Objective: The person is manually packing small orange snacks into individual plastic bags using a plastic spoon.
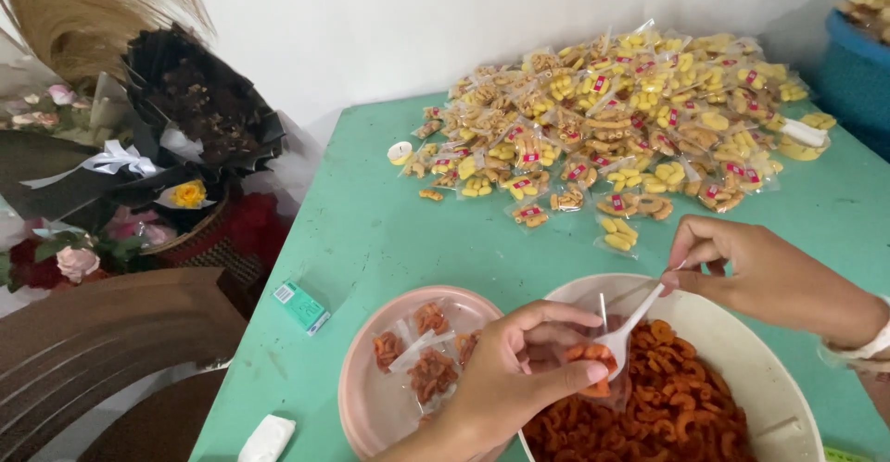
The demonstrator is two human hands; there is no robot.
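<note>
My left hand (508, 379) pinches a small clear plastic bag (603, 383) with a few red curled snacks in it, held over a white bowl (742, 351) full of the same red snacks (667, 406). My right hand (751, 272) grips the handle of a white plastic spoon (630, 328), whose scoop sits at the mouth of the bag. To the left, a pink plate (371, 397) holds several filled small bags of red snacks.
A big heap of small packets of yellow and brown snacks (612, 119) covers the far side of the green table (389, 230). A small green box (301, 306) and a white object (266, 439) lie near the left edge. A blue basket (853, 73) stands far right; bouquets (185, 119) lie left.
</note>
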